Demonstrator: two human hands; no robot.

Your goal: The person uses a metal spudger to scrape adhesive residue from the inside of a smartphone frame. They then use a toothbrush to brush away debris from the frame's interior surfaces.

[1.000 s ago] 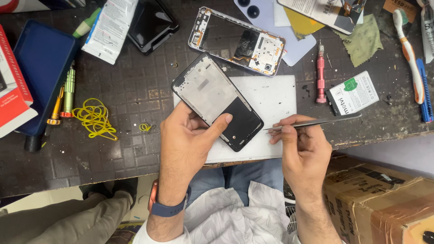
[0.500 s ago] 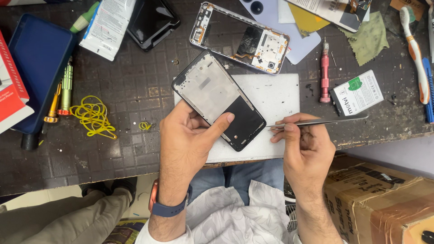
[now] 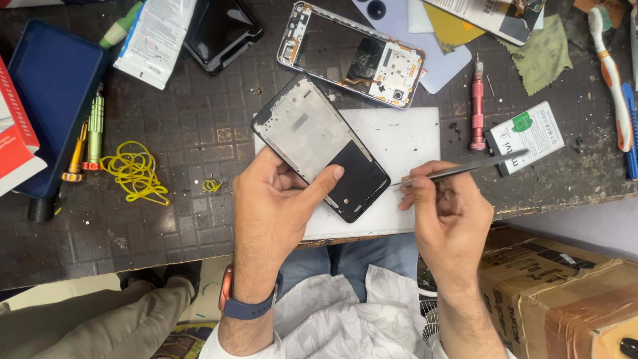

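The left hand (image 3: 276, 206) clamps the phone frame (image 3: 319, 146), thumb across its lower edge, over a white mat (image 3: 405, 139). Just right of it, the right hand (image 3: 445, 206) pinches metal tweezers (image 3: 465, 171), their tips seemingly closed. Beyond the tweezers, a red screwdriver (image 3: 477, 106) lies on the desk (image 3: 186, 133).

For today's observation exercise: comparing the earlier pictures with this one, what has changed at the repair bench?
Hardly anything. The right hand still pinches the thin metal tweezers, tips toward the black phone screen frame, which the left hand keeps steadying on the white mat. Nothing was taken up or released.
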